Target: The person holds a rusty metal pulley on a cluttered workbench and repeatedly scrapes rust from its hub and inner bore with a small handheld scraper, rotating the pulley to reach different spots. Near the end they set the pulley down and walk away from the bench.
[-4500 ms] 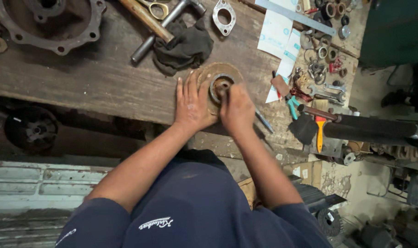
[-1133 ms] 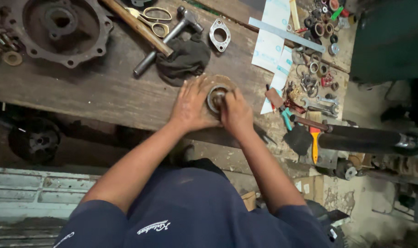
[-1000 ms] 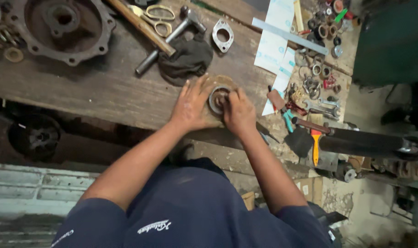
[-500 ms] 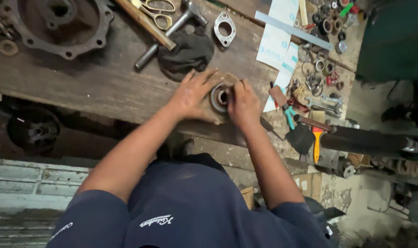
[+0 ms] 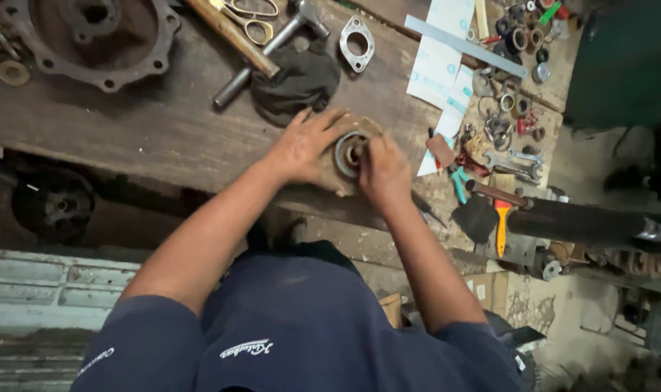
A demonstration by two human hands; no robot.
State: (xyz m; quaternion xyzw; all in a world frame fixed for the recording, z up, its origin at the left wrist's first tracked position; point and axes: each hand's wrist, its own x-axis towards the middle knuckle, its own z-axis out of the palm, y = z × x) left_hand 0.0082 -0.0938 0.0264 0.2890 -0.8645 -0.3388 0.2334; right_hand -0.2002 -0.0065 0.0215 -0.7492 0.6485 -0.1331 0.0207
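A round rusty brown flange [image 5: 336, 178] with a metal bearing ring [image 5: 349, 151] in its centre rests on the wooden workbench [image 5: 163, 138]. My left hand [image 5: 305, 145] lies spread over the flange's left side, fingers pointing right and pressing it down. On the right side, my right hand [image 5: 383, 168] has its fingers curled at the bearing's bore. Part of the flange is hidden under both hands.
A dark rag [image 5: 298, 80], a hammer [image 5: 272, 47], scissors [image 5: 247, 14] and a small oval metal flange [image 5: 357, 43] lie behind the part. A large round housing [image 5: 91, 36] sits at back left. White papers [image 5: 443, 65], rings and wrenches [image 5: 512, 163] crowd the right side.
The view has shifted slightly. My hands stay on the flange; the left hand has spread further over its left side and the right hand's fingers have moved at the bearing.
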